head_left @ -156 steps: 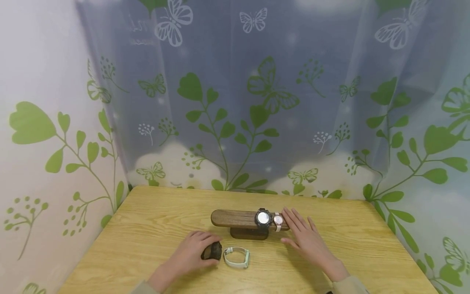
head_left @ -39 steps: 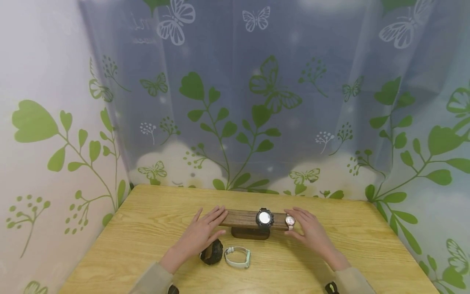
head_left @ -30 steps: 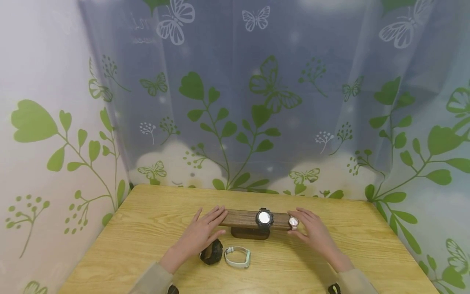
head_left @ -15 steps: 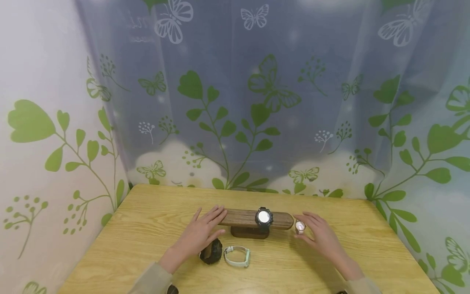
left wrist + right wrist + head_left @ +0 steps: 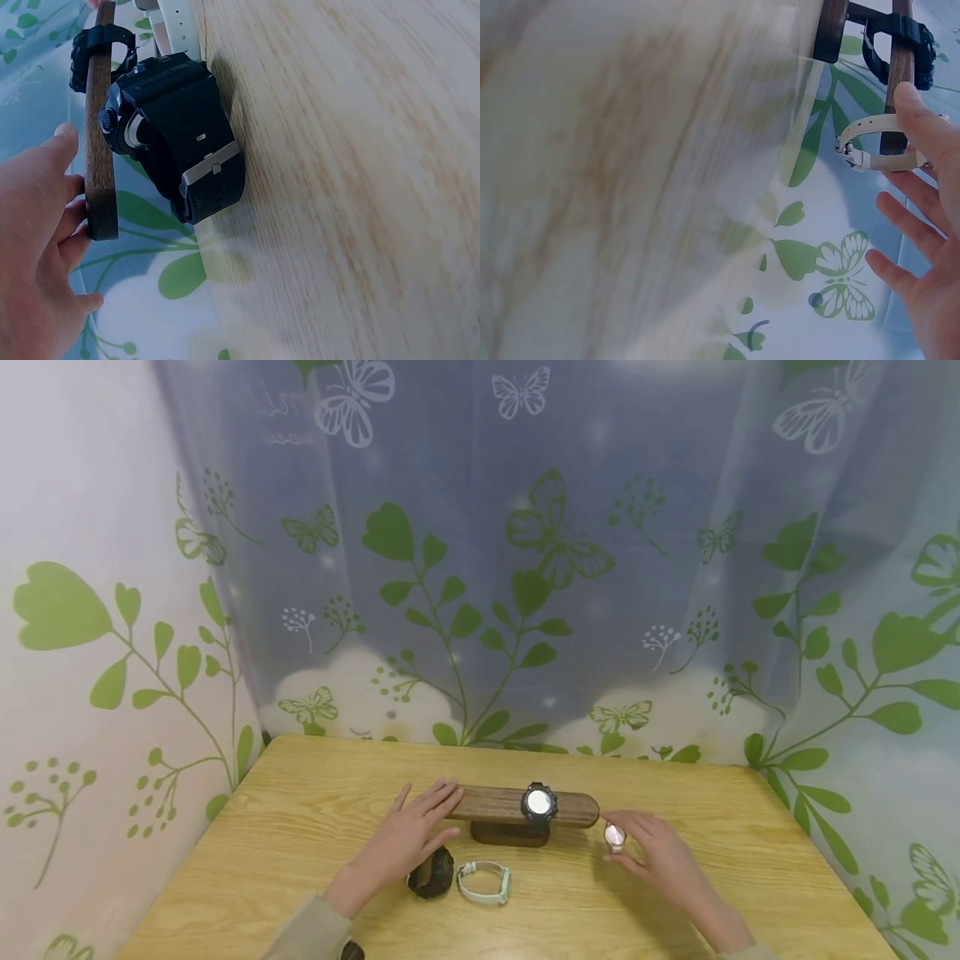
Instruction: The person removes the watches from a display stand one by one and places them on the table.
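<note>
A dark wooden watch stand point(image 5: 487, 806) stands mid-table, with a black watch point(image 5: 539, 802) strapped round its bar. At the bar's left end my left hand point(image 5: 405, 843) rests its fairly straight fingers on the wood. To the right of the bar, my right hand point(image 5: 660, 860) pinches a small watch with a white strap point(image 5: 614, 837) between thumb and fingers. Its buckled strap loop point(image 5: 866, 160) shows in the right wrist view; the head view shows it apart from the bar end. The wrist views show a wooden bar end point(image 5: 101, 195) by the left fingers.
Before the stand, a second black watch point(image 5: 431, 874) sits near my left wrist. Beside it lies a pale mint-strapped watch point(image 5: 483, 883). The wooden table point(image 5: 330, 793) ends at a curtain point(image 5: 480, 610) with leaves and butterflies.
The white-strapped watch has slid right along the bar and off its end, then a little lower, with my right hand. Earlier, my left hand moved from the loose black watch to the stand.
</note>
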Demonstrator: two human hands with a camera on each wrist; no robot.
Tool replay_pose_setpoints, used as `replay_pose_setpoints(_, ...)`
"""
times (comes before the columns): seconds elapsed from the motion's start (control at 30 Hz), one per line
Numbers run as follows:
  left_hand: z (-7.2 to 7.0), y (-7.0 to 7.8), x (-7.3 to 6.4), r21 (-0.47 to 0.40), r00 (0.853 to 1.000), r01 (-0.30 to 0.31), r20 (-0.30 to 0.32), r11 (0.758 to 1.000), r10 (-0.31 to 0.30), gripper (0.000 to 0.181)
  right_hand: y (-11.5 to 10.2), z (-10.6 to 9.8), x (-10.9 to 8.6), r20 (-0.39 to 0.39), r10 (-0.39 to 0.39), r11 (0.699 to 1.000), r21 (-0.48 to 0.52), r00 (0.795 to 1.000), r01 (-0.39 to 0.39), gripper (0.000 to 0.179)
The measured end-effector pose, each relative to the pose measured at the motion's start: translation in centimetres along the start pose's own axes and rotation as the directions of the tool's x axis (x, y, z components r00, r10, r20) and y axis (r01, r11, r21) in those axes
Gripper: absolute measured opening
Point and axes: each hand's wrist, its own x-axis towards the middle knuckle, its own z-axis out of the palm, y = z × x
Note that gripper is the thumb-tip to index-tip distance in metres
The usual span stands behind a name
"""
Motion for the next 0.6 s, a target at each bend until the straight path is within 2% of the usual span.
replay_pose_setpoints(0.3, 0.1, 0.0, 0.0, 0.005, 1.000, -0.004, -0.017, 1.000, 0.005, 0.063, -0.8, -0.2, -0.4, 0.005, 0.012, 1.000, 0.003, 1.000, -0.012, 0.065)
replay_pose_setpoints(0.6, -0.1, 0.1, 0.0, 0.010, 1.000, 0.004, 0.001, 1.000, -0.004, 0.064, -1.5, -0.4, -1.0, 0.019, 0.030, 0.999, 0.017, 0.999, -0.031, 0.063)
